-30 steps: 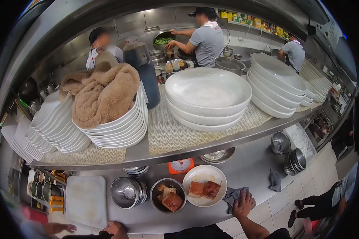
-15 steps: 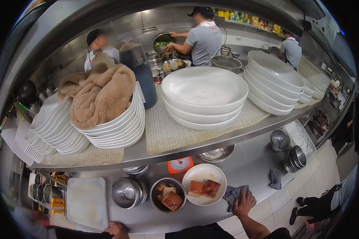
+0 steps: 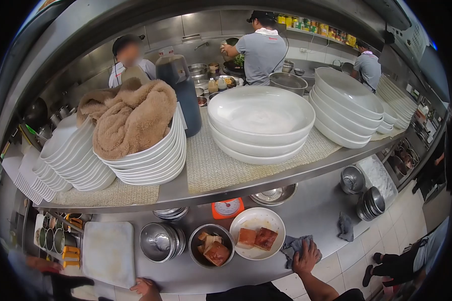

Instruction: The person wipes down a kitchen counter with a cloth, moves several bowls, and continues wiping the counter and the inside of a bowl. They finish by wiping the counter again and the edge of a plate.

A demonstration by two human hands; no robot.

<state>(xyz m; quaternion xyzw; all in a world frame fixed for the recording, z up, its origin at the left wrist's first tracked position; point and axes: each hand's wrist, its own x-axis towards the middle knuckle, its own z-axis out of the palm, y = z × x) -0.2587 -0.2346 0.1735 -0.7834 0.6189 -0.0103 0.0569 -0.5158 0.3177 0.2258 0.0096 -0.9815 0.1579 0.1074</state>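
My right hand (image 3: 306,257) lies spread on a grey cloth (image 3: 292,247) at the counter's front edge. My left hand (image 3: 144,287) rests at the front edge, near the lower right corner of a white cutting board (image 3: 108,253); its fingers are small and partly curled, and what they hold, if anything, cannot be made out. Beside the cloth, a white plate (image 3: 275,216) bears two browned meat blocks (image 3: 265,239). Left of it, a metal bowl (image 3: 193,249) holds more meat pieces (image 3: 216,253).
Above the counter runs a shelf (image 3: 221,194) with stacked white bowls (image 3: 261,118) and a brown towel (image 3: 135,118). Behind the plate stands an orange scale (image 3: 228,207). Nested metal bowls (image 3: 156,242) are near the board. Several people work around, one at a wok (image 3: 236,62).
The person at the back has tipped the pan of greens toward the wok. The view has shifted slightly. My right hand stays on the cloth.
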